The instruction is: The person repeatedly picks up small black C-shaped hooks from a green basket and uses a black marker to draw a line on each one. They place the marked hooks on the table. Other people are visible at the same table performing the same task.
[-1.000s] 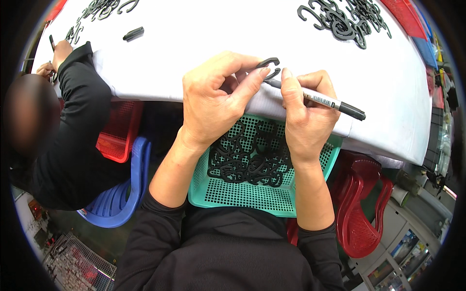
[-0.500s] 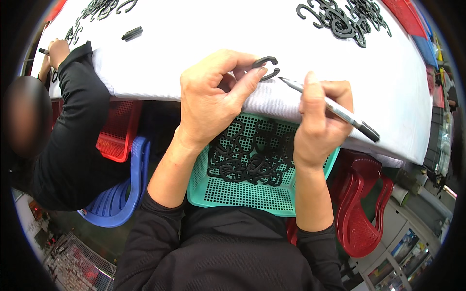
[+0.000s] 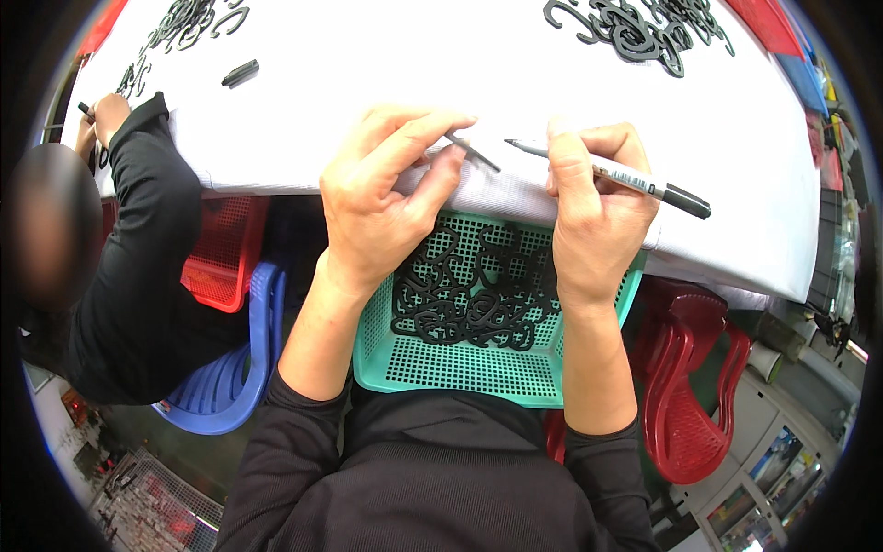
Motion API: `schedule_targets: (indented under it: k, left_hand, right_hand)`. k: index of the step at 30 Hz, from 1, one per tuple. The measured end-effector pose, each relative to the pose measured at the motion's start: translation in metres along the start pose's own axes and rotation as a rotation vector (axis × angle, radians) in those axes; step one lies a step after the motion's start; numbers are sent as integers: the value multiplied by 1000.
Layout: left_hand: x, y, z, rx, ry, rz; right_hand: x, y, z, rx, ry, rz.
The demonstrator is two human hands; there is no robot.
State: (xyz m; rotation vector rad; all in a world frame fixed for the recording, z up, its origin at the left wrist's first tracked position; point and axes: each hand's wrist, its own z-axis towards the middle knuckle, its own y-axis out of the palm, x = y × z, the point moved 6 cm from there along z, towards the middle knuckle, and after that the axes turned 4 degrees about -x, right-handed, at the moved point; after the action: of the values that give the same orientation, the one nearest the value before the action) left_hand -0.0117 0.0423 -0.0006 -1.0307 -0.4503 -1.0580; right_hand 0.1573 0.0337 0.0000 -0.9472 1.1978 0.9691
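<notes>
Between the thumb and fingertips of my left hand (image 3: 391, 184) is a black C-shaped piece (image 3: 476, 154), now seen nearly edge-on as a thin bar. My right hand (image 3: 598, 198) grips a marker pen (image 3: 635, 179) with a pale barrel and black end. Its uncapped dark tip points left, a small gap away from the piece. Below both hands, a green plastic basket (image 3: 441, 379) holds a tangle of black curved pieces (image 3: 478, 313). The basket sits at my lap, against the table's edge.
A white-covered table (image 3: 368, 55) spreads ahead, with piles of black curved pieces (image 3: 635, 32) far right and far left (image 3: 184, 23). A black pen cap (image 3: 241, 74) lies left of centre. A co-worker's sleeve (image 3: 147, 175) is at left, near a blue chair (image 3: 248, 386); a dark red chair (image 3: 685, 396) stands right.
My left hand has turned the C-shaped piece from face-on to nearly edge-on, moving slightly left and down. The right hand with the marker has shifted slightly left and up.
</notes>
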Motion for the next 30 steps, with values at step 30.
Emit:
schedule_targets:
  k: [30]
  left_hand:
    - [-2, -1, -1, -44, 0, 33]
  right_hand:
    - [4, 9, -5, -41, -29, 17]
